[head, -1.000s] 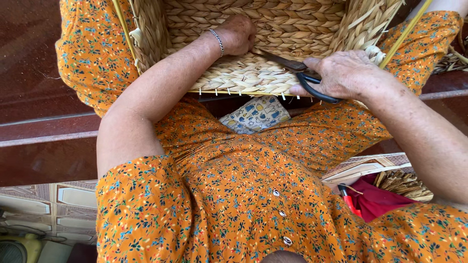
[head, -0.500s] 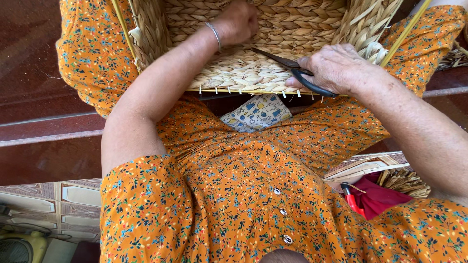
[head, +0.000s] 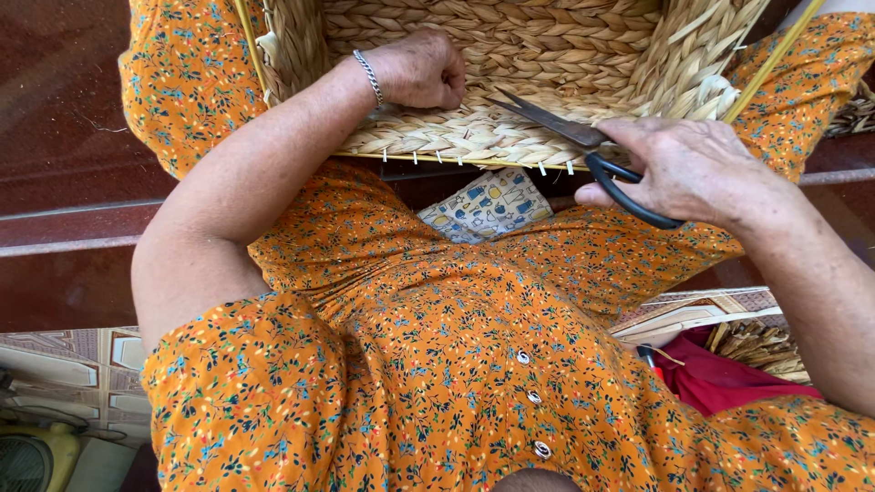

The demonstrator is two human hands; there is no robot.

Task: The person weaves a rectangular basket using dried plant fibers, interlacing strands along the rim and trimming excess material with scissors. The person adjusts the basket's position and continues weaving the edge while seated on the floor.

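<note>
The woven basket (head: 510, 73) of plaited pale straw rests on my lap at the far side of the scene, its braided wall facing me and its near edge ending in a row of short cut stubs above my knees. My left hand (head: 419, 68) is clenched in a fist against that wall, on the left part of the basket, knuckles pressed to the plaits; a silver chain bracelet (head: 368, 77) sits at the wrist. My right hand (head: 688, 169) is just off the near right edge of the basket, fingers through the black handles of the scissors (head: 583, 146) and grasping them firmly. The grey blades point left and far across the weave, their tips lying on the straw between my two hands, slightly parted as far as I can tell. A thin yellow reed (head: 775, 59) runs slanting along the basket's right side.

Under the basket's near edge a small patterned cloth (head: 488, 205), blue and cream, lies in my lap on the orange flowered dress (head: 437, 364). To my right, near my hip, are a red cloth (head: 729, 378), a bundle of dried straw (head: 756, 346) and a flat woven piece (head: 693, 310). The floor (head: 73, 182) on the left is dark red-brown.
</note>
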